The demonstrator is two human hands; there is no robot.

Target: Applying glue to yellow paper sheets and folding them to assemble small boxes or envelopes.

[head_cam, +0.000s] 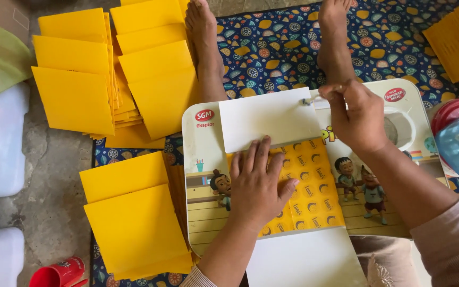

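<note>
Yellow printed sheet (306, 196) lies pinned under the flat, spread left hand (256, 183), steadying it, while right hand (354, 114) fingertips pinch the white flap's (266, 117) corner.

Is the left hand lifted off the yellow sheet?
No, the left hand lies flat on the yellow sheet, pressing it onto the small table.

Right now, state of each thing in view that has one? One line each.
left hand: flat, palm down, pressing the yellow printed sheet.
right hand: fingers pinched at the white flap's upper right corner.
yellow printed sheet: lying flat on the lap table, partly covered.
white flap: folded over the sheet's top.
lap table: standing over the legs.
yellow envelope stacks: piled on the floor, fanned.
red cup: on its side.
</note>
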